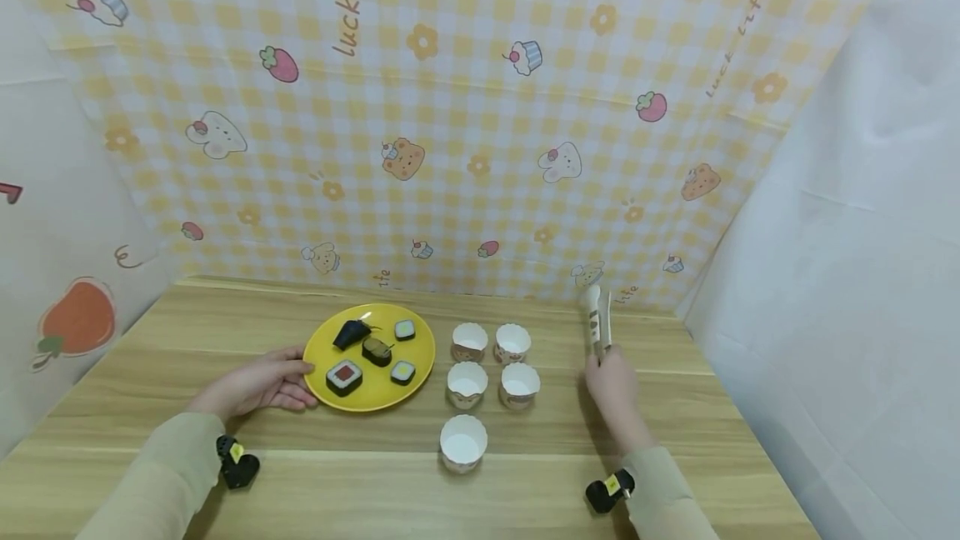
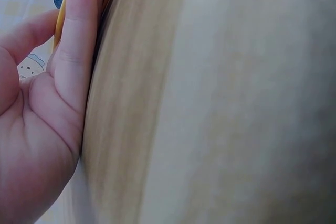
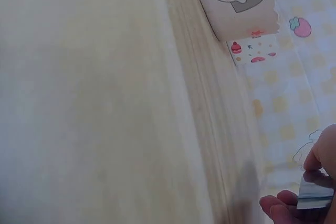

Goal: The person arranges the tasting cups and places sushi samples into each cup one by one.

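Observation:
My left hand [image 1: 262, 382] grips the left rim of a yellow plate [image 1: 422, 340], thumb on the rim and the other fingers low at its edge. On the plate lie several toy sushi pieces: a large roll with a red centre [image 1: 344, 377], a dark cone-shaped hand roll [image 1: 349, 334], a brown-topped piece [image 1: 377, 351] and small rolls with yellow or green centres [image 1: 402, 372]. At the right, my right hand [image 1: 613, 386] holds a pair of tongs [image 1: 595, 319], tips pointing to the back, nothing between them. The right wrist view shows only the tongs' metal part [image 3: 315, 196].
Several white paper baking cups [image 1: 467, 383] stand between plate and tongs, in two pairs with a single cup [image 1: 462, 442] in front. They sit on a wooden table [image 1: 360, 482]. A checked cloth [image 1: 465, 107] hangs behind, with white cloth [image 1: 847, 232] at the right.

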Tool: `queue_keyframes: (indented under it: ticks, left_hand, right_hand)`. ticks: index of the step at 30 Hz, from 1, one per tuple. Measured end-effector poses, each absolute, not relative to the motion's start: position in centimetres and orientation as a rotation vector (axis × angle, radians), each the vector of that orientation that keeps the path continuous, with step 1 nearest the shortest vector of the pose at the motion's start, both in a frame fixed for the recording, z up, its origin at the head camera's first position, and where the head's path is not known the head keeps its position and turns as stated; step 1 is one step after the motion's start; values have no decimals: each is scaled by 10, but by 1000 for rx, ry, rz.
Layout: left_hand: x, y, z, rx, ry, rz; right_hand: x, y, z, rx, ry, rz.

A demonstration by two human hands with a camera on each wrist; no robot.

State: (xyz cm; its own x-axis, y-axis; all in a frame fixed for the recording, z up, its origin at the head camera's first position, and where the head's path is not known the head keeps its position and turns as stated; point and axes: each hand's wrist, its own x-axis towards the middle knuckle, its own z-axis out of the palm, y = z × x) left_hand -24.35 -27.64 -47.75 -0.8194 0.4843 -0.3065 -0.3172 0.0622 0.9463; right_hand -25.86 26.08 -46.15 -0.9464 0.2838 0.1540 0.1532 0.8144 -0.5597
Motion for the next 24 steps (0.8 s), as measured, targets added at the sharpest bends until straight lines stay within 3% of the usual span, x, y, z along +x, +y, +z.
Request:
queue_keyframes:
  ticks: [24]
  left_hand:
    - [-243,-276,-479,175,1782,1824]
  right_hand:
    - [-217,243,-428,48,-2724,829]
